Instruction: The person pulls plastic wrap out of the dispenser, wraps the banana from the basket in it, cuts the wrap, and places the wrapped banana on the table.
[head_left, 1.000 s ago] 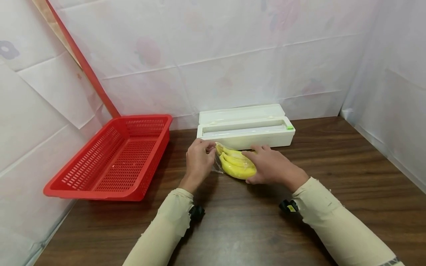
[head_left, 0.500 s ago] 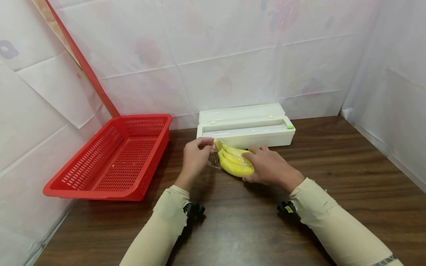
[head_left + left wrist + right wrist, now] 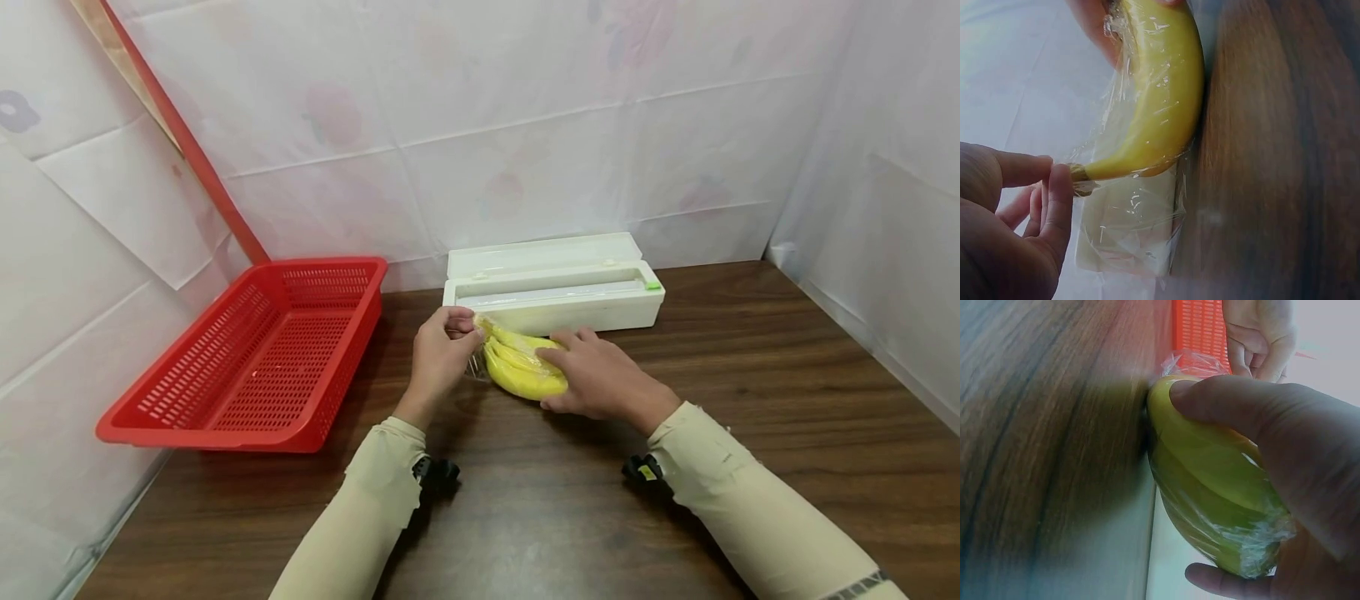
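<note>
A bunch of bananas (image 3: 519, 371) wrapped in clear cling film (image 3: 1132, 203) lies on the wooden table, its stem end toward the left. My right hand (image 3: 602, 375) grips the right end, with the thumb across one side in the right wrist view and fingers on the other. At the stem, my left hand (image 3: 441, 358) pinches the film between thumb and index finger. Loose film hangs beyond the stem in the left wrist view. Just behind the bananas stands a long white cling film dispenser (image 3: 558, 317) with its lid raised.
A red perforated plastic basket (image 3: 213, 437) sits at the left of the table (image 3: 540, 533). White patterned sheeting (image 3: 510, 125) covers the walls behind and at both sides. A red and tan strip (image 3: 198, 158) slants up the left corner.
The bananas and both hands have shifted slightly to the left. My left thumb and index finger, apart half a second ago, have come together at the stem end.
</note>
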Tool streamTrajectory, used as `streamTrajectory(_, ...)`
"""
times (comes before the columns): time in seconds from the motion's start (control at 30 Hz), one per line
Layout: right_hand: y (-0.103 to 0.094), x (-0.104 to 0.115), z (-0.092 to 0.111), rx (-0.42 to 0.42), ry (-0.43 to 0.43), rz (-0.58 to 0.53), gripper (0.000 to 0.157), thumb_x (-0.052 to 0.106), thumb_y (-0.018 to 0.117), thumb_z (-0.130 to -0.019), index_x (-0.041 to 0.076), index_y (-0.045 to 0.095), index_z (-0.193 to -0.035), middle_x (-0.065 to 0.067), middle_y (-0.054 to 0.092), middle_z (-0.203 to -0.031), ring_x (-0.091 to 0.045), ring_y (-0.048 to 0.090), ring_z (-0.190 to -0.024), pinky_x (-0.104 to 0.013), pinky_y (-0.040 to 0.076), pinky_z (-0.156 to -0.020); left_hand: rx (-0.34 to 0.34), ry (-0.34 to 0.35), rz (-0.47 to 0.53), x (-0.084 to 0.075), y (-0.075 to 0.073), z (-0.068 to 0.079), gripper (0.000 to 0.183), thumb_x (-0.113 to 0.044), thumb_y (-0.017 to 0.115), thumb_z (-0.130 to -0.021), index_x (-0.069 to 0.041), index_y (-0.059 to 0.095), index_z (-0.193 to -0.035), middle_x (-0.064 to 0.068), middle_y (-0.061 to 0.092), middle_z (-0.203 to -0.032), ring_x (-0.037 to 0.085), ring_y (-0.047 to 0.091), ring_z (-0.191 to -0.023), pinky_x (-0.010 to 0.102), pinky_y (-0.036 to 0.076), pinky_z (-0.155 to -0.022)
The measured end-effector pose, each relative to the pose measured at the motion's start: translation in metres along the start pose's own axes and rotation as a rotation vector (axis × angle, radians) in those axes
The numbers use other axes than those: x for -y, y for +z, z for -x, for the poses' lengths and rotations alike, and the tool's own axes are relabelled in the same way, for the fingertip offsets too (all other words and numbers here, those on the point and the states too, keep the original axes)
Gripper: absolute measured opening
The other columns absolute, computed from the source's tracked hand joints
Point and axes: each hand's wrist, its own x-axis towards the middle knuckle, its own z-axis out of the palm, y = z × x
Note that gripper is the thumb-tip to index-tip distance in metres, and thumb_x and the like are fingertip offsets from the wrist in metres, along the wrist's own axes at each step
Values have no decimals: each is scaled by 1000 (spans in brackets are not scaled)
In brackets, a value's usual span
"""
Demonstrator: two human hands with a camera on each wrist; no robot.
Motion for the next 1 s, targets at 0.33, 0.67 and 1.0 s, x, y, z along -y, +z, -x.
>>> streamTrajectory(0.33, 1, -2, 0, 11, -23, -19, 67, 48, 78, -83, 12, 62, -137, -15, 53, -139, -36, 51, -115, -50, 48, -91, -37, 63, -225, 4, -2, -1, 34, -19, 79, -84, -3, 74, -113, 8, 65, -86, 22, 60, -81, 32, 49, -75)
streamTrajectory(0.67, -1, -12, 0, 2, -56, -58, 68, 48, 80, -82, 11, 63, -136, -15, 54, -138, -34, 52, -116, -49, 46, -95, 64, 79, -299, 5, -5, -3, 40, -29, 72, -90, -7, 72, -122, 16, 64, -116, 31, 59, -110, 43, 46, -95)
streamTrajectory(1.0, 5, -26, 7, -66, -41, -145, 80, 53, 79, -81, 7, 56, -143, -24, 47, -142, -39, 46, -126, -55, 40, -102, 56, 64, -267, 6, -1, 1, 32, -29, 72, -90, -7, 74, -114, 10, 65, -112, 25, 60, -108, 39, 47, -96)
